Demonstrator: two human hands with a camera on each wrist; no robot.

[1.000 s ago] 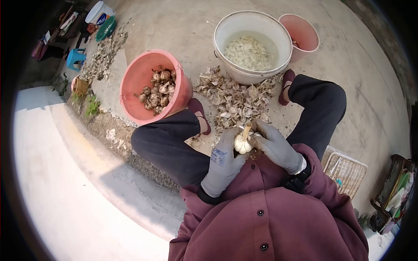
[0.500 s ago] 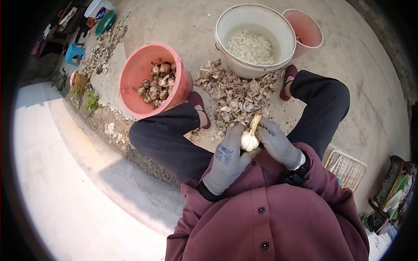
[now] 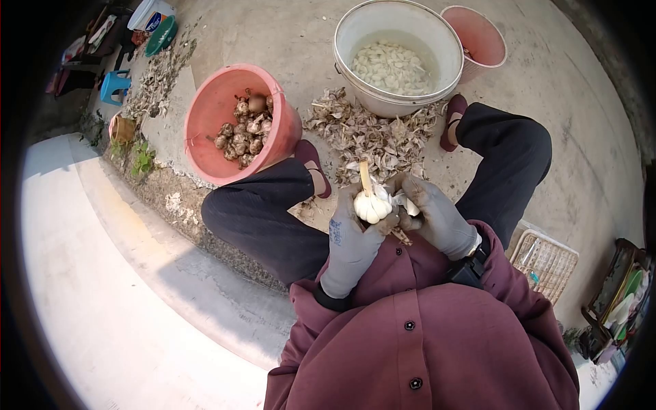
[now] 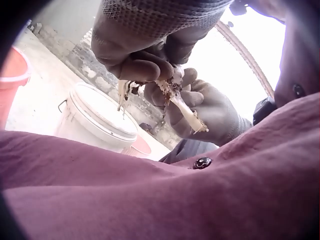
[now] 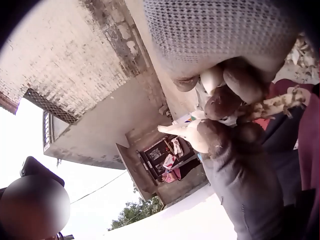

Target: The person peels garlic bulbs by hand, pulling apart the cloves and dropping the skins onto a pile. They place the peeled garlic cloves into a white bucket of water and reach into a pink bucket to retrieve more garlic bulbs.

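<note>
My gloved left hand [image 3: 352, 239] grips a white garlic bulb [image 3: 372, 206] between thumb and fingers, in front of my shirt. The bulb's pale cut stem points up and away from me. Close beside it, my gloved right hand [image 3: 437, 219] pinches white garlic peel [image 3: 410, 205] with curled fingers. A dry strip [image 3: 402, 237] sticks out below the fingertips. In the left wrist view, a soiled pale stalk piece [image 4: 187, 112] hangs between both hands. The right wrist view shows the bulb [image 5: 197, 136] at the left fingertips; the fingers hide much of it.
A pink tub [image 3: 198, 137] of unpeeled garlic bulbs stands by my left foot. Ahead are a heap of peelings [image 3: 369, 137], a white bucket [image 3: 396, 106] with cloves in water, and a pink bin [image 3: 488, 41]. A wicker basket [image 3: 547, 263] lies at right.
The bulb has moved left with my left hand, its stem now tipped away to the left. My right fingers have come off the bulb's side, and white peel shows at them.
</note>
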